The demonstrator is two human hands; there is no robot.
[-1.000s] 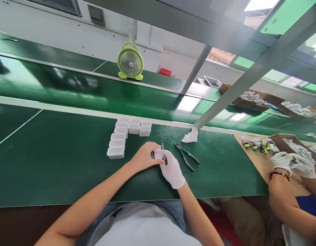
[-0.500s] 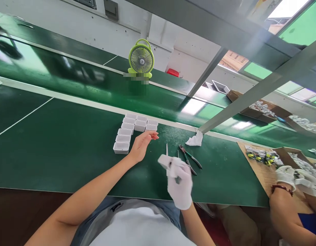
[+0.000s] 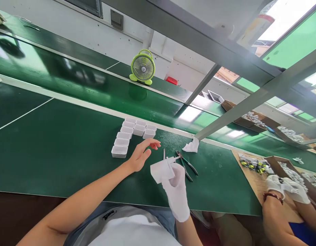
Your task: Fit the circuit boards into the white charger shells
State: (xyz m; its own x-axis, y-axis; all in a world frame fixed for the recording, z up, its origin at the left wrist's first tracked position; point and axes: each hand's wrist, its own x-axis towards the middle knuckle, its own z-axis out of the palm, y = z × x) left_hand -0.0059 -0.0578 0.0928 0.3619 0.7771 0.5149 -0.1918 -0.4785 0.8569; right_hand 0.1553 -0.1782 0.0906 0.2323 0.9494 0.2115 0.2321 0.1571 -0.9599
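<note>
My right hand (image 3: 177, 191), in a white glove, grips a white plastic box (image 3: 160, 171) over the front of the green bench. A thin pale prong sticks out at the top of this piece; its exact kind is hard to make out. Bare and empty, my left hand (image 3: 142, 155) hovers to the left of it with thumb and fingers apart. Several white plastic boxes (image 3: 119, 151) stand in rows just beyond and left of that hand. Green-handled pliers (image 3: 188, 165) lie right of the held box, and slim metal tweezers (image 3: 164, 153) lie behind it.
A crumpled white cloth (image 3: 191, 146) lies by the metal post (image 3: 211, 124). Behind the bench, a green fan (image 3: 143, 68) stands past the conveyor belt (image 3: 96, 85). At right, a co-worker's gloved hands (image 3: 275, 186) work over cardboard (image 3: 246, 171) near boxes of white parts.
The white box in my right hand has turned and now shows a broader side. My left hand's fingers have spread more. The whole view has shifted slightly.
</note>
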